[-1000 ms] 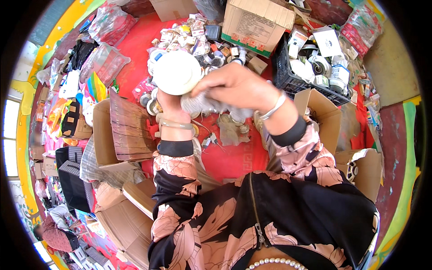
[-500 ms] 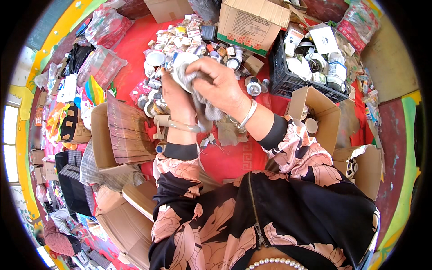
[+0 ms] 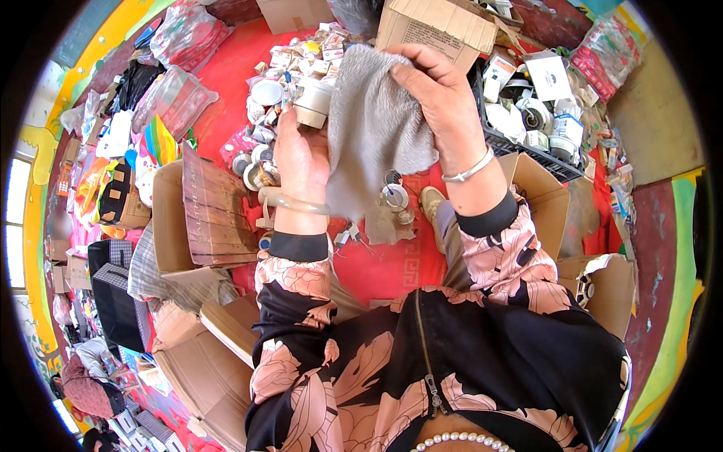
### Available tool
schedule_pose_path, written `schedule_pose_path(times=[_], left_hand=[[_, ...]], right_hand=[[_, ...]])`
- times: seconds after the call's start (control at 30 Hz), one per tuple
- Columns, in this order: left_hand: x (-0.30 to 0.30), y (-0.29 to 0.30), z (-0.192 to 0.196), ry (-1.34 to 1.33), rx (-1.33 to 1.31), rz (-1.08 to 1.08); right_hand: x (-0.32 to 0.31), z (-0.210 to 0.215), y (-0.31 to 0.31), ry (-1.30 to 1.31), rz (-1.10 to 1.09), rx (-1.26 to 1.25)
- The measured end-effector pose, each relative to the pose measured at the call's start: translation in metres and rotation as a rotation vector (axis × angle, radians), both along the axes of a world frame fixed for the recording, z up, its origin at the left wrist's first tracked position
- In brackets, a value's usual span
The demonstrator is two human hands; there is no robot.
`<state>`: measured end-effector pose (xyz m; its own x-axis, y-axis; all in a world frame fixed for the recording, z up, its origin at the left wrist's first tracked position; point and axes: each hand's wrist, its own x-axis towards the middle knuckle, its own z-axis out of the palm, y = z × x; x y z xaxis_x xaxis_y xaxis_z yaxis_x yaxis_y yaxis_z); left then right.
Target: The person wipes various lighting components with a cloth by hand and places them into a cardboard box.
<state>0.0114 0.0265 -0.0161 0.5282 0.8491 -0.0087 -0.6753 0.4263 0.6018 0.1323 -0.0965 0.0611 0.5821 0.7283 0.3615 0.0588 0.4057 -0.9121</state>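
The fuzzy grey cloth hangs limp and creased from the right hand, its lower end blurred. Close beside it, a white, round, cup-shaped piece sits in the left hand.

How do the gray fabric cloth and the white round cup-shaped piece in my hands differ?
The gray fabric cloth hangs limp; the white round cup-shaped piece looks rigid. The cloth is in your right hand, the piece in your left hand. Both are held.
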Motion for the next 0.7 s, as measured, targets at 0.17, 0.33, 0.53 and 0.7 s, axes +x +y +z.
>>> schedule_pose_path(times=[0.17,0.33,0.53,0.7], left_hand=[[0.004,-0.003,-0.004,-0.076,-0.032,-0.117],[0.003,-0.022,-0.003,-0.127,-0.033,-0.149],[-0.003,-0.012,-0.006,-0.061,-0.107,-0.118],[-0.017,0.012,0.008,-0.184,-0.103,0.139]], right_hand=[[-0.034,-0.01,0.015,-0.636,-0.293,0.173],[-0.051,-0.048,0.027,-1.335,-0.438,-0.002],[-0.046,-0.061,0.035,-1.329,-0.321,0.026],[-0.03,-0.074,0.035,-1.238,-0.264,-0.068]])
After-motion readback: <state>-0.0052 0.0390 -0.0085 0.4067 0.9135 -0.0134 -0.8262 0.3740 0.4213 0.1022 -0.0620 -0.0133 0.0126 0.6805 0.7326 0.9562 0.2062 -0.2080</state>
